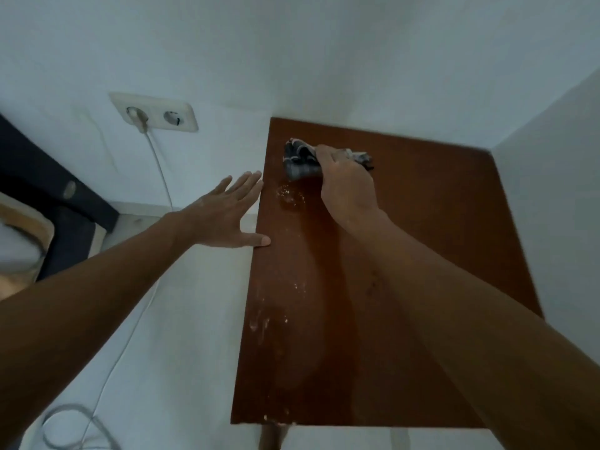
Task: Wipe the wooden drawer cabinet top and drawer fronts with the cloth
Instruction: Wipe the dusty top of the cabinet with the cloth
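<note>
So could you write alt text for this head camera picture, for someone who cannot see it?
A person's right hand grips a dark cloth on the far part of a brown wooden cabinet top. The left hand is spread open at its left edge, near white specks. A wall socket holds a plugged-in white cable.

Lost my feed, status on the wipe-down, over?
Right hand grips cloth, far-left on cabinet top. Left hand open at left edge. White specks near cloth. Nothing blocking.

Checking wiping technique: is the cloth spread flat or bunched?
Bunched. The cloth is wadded in the right hand, crumpled ends sticking out both sides, on the cabinet top.
</note>
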